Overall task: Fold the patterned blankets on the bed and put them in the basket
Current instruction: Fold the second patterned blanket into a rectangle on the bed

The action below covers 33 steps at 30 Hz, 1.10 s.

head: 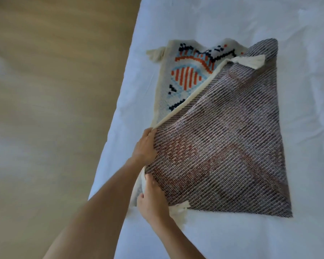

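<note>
Both hands are on the near edge of the patterned blanket [219, 139] lying on the bed [232, 15]: left hand [145, 146] pinching the cream border, right hand [151, 199] fingers curled round the corner just past the tassel [180, 210]. My guess is they're pulling the flap across to square up the fold. No labels or writing visible, and no basket in sight.

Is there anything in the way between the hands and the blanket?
No. Both hands already grip it: the left hand holds the cream edge and the right hand holds the near corner of the patterned blanket on the bed. The basket is not in view.
</note>
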Each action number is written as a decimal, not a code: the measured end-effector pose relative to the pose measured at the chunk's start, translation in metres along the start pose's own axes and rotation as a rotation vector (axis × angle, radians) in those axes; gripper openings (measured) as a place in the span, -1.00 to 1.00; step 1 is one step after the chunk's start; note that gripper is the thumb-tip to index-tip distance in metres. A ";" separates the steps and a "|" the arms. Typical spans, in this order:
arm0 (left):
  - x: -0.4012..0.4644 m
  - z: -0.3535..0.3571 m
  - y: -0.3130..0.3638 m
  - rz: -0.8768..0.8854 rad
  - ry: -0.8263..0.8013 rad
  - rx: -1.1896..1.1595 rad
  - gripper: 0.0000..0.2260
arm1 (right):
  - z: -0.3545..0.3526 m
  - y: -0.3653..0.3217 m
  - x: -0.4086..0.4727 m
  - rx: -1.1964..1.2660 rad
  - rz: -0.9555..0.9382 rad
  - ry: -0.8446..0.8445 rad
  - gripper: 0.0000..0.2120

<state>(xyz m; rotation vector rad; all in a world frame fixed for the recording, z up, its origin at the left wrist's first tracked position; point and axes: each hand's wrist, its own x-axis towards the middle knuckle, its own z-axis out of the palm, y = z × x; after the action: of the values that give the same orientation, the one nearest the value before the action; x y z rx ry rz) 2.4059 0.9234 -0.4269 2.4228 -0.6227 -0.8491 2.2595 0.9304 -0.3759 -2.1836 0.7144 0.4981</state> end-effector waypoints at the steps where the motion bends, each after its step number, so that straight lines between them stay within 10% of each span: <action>1: 0.000 -0.001 -0.004 0.002 -0.013 0.002 -0.37 | 0.007 -0.001 0.002 0.002 0.024 -0.015 -0.47; 21: -0.079 -0.027 -0.004 -0.089 -0.151 0.224 -0.35 | 0.026 -0.018 -0.029 -0.054 0.090 0.032 -0.80; 33: -0.087 -0.157 -0.007 0.093 -0.142 0.722 -0.49 | -0.058 -0.090 0.011 -0.319 0.167 0.208 -0.46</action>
<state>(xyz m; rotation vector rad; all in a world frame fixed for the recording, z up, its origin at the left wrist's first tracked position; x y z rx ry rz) 2.4509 1.0240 -0.2854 2.9361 -1.2638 -0.8649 2.3319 0.9313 -0.2956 -2.5115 0.9925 0.5019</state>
